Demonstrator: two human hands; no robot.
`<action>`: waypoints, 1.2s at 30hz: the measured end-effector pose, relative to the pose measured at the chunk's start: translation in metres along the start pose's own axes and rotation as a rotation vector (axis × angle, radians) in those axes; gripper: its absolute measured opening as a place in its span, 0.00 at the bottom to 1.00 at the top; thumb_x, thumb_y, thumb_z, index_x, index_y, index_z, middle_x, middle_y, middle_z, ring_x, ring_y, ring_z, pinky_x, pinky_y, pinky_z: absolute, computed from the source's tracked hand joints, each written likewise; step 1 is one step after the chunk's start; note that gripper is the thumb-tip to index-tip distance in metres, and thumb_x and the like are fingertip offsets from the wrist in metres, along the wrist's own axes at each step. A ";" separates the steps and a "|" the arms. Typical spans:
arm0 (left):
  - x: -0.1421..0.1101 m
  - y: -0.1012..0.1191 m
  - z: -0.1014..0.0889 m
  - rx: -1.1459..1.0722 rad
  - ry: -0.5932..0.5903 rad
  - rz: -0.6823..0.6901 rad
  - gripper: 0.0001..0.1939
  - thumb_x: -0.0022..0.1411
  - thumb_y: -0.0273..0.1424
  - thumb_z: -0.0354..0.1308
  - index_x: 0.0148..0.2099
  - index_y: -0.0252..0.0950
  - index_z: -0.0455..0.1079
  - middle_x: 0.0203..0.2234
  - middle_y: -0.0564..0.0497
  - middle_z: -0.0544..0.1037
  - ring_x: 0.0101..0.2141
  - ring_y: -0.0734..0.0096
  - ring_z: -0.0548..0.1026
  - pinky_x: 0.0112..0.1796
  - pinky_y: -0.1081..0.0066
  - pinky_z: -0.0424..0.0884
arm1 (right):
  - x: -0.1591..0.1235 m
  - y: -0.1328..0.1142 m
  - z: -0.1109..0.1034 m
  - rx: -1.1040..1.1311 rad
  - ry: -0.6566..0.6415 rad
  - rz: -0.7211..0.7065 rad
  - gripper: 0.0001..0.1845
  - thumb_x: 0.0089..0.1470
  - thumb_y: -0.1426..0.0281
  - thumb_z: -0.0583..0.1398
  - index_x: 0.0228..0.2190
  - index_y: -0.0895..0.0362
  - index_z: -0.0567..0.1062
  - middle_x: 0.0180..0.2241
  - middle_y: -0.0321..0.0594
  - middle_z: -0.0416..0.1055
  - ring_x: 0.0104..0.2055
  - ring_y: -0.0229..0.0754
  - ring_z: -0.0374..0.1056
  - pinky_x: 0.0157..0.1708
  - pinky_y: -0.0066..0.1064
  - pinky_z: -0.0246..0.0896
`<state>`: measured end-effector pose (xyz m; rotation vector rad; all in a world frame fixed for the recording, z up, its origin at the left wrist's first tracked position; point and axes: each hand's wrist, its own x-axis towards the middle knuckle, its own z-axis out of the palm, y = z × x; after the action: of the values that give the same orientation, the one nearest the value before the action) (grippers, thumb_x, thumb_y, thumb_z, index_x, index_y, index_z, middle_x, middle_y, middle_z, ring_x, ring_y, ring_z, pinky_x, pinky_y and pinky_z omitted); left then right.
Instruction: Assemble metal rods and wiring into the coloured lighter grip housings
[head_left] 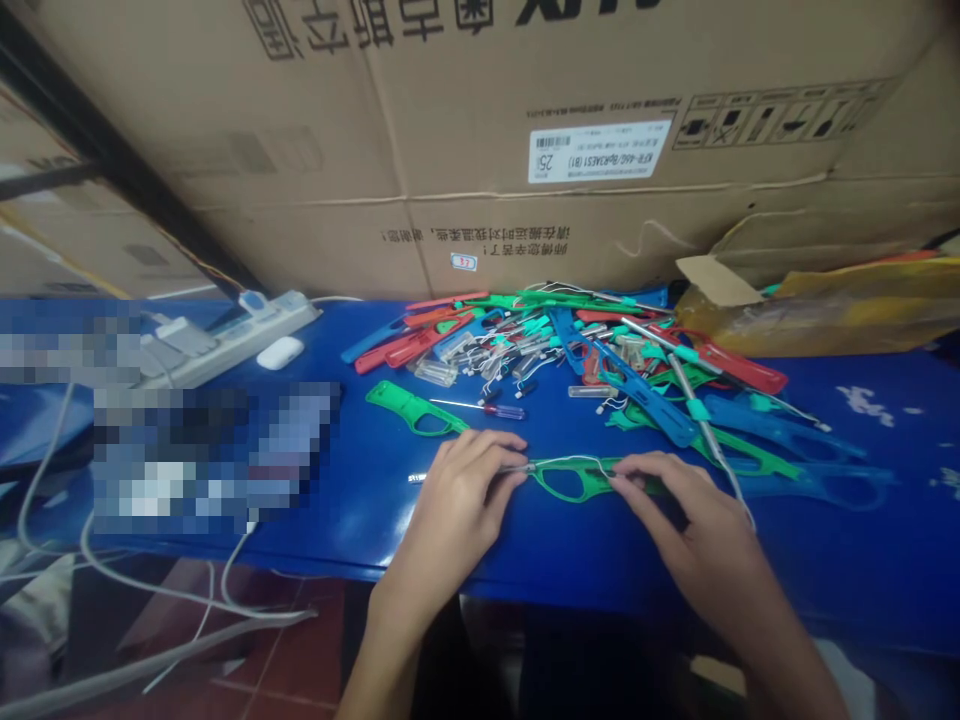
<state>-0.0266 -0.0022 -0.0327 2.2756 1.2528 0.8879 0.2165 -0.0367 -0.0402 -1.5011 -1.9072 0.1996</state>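
A green plastic handle shell [559, 490] with an oval loop lies low over the front of the blue table, between my two hands. My left hand [469, 490] is closed, its thumb and fingers pinching the shell's left end along with a small metal-looking part. A thin white wire [574, 458] arches over the loop. At the loop's right side my right hand [686, 500] pinches the wire near its end; its fingertips hide what else is there. A screwdriver [506, 411] and another green handle shell [405, 405] lie just beyond my left hand.
A pile of red, blue and green shells [525, 335], wired parts and metal tubes spreads behind my hands. At left are a power strip [225, 345], a white earbud case [280, 352] and cables. Large cardboard boxes [450, 130] stand behind; a yellow bag [847, 310] sits at right.
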 end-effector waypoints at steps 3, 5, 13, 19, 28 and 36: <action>0.000 -0.001 0.000 -0.013 -0.004 -0.022 0.03 0.70 0.30 0.60 0.45 0.41 0.75 0.47 0.50 0.80 0.47 0.60 0.75 0.49 0.55 0.68 | 0.000 -0.001 0.000 0.010 0.004 0.019 0.10 0.67 0.61 0.55 0.38 0.50 0.75 0.36 0.39 0.80 0.39 0.47 0.75 0.40 0.38 0.66; 0.000 0.000 -0.002 -0.034 -0.009 -0.039 0.03 0.70 0.31 0.60 0.44 0.41 0.75 0.47 0.50 0.80 0.48 0.60 0.75 0.50 0.54 0.67 | 0.000 -0.002 -0.001 0.019 0.008 0.026 0.10 0.67 0.61 0.55 0.38 0.50 0.75 0.36 0.39 0.80 0.39 0.47 0.75 0.40 0.38 0.66; 0.001 0.000 -0.002 -0.049 -0.002 -0.034 0.05 0.72 0.31 0.57 0.44 0.40 0.75 0.46 0.49 0.80 0.47 0.60 0.76 0.51 0.54 0.68 | -0.002 -0.001 0.000 0.046 0.021 0.038 0.09 0.66 0.60 0.57 0.38 0.49 0.75 0.35 0.38 0.79 0.38 0.47 0.75 0.41 0.37 0.67; 0.001 -0.001 -0.003 0.049 0.019 -0.018 0.04 0.70 0.31 0.60 0.42 0.44 0.78 0.45 0.53 0.82 0.46 0.60 0.75 0.47 0.56 0.66 | -0.002 -0.002 -0.002 0.081 -0.016 0.055 0.07 0.66 0.64 0.57 0.38 0.49 0.75 0.38 0.37 0.79 0.40 0.46 0.75 0.44 0.37 0.66; -0.001 -0.001 -0.002 0.167 0.056 0.004 0.06 0.70 0.31 0.61 0.44 0.45 0.79 0.45 0.53 0.82 0.45 0.59 0.74 0.48 0.53 0.67 | -0.001 -0.003 -0.001 0.101 -0.038 0.089 0.05 0.65 0.66 0.59 0.37 0.50 0.75 0.38 0.36 0.78 0.39 0.43 0.73 0.43 0.34 0.65; 0.000 0.000 -0.001 0.176 0.016 0.065 0.09 0.73 0.28 0.55 0.44 0.41 0.77 0.45 0.50 0.80 0.46 0.60 0.75 0.60 0.42 0.59 | -0.003 -0.005 -0.001 0.119 -0.024 0.123 0.05 0.64 0.65 0.59 0.36 0.51 0.75 0.36 0.37 0.76 0.38 0.44 0.72 0.41 0.34 0.65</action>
<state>-0.0274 -0.0024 -0.0327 2.4633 1.3176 0.8503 0.2137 -0.0408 -0.0382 -1.5421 -1.7903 0.3819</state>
